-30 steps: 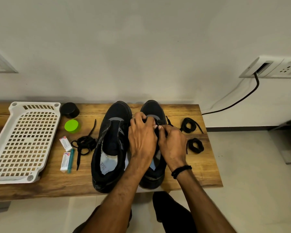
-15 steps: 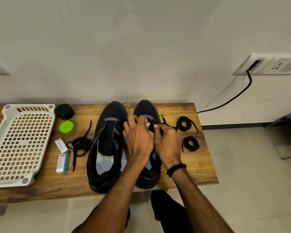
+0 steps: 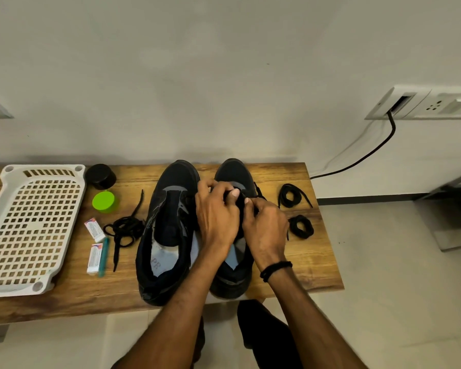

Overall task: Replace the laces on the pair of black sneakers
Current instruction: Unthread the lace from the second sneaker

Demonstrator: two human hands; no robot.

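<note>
Not much has changed. The left hand [image 3: 216, 217] and right hand [image 3: 266, 227] stay on the right sneaker [image 3: 232, 171] at the middle of the bench [image 3: 317, 262]. Both pinch its lace [image 3: 258, 189], so the threading goes on.

White perforated tray [image 3: 32, 230] on wooden bench [image 3: 304, 267]. Just right of tray: black round jar [image 3: 101, 176], green cap [image 3: 104, 201], two small cartons [image 3: 94, 229], teal stick [image 3: 103, 257]. Wall socket [image 3: 421, 102], black cable [image 3: 367, 155] well right of tray.
</note>
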